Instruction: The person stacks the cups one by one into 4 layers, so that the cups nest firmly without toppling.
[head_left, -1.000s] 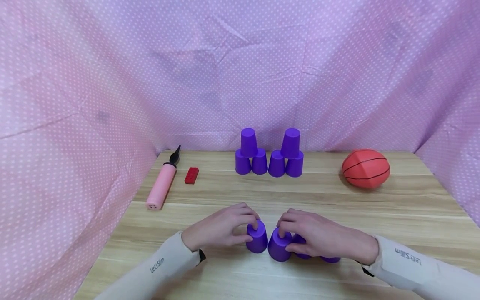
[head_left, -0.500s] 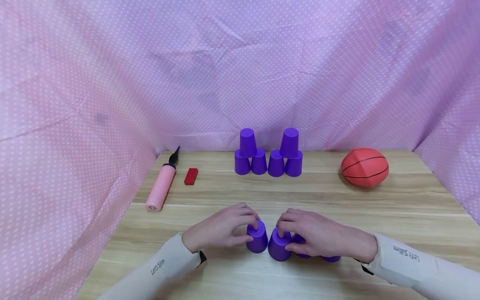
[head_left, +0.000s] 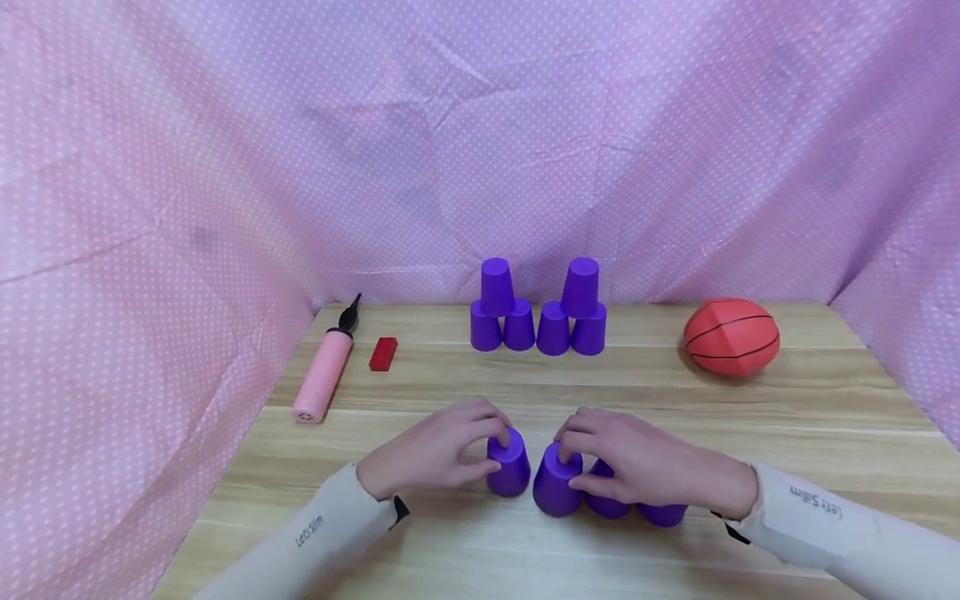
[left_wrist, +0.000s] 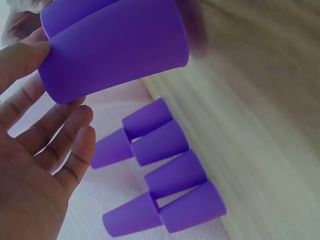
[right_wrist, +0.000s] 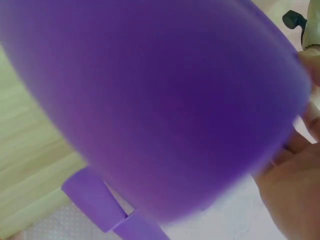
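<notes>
Pink dotted cloth curtains a wooden table on three sides. Near its front edge, the left hand curls its fingers and thumb round an upturned purple cup, gripping it by the narrow closed end, a hold that suits lifting it straight up. Just beside it, the right hand pinches a second upturned cup the same way, while two more purple cups sit partly hidden under its palm, rims on the wood. Toward the back edge stand two small cup pyramids, each a pair of inverted cups with a third balanced across them. A pink hand pump and a red brick lie near the back left corner; an orange ball rests toward the back right.
</notes>
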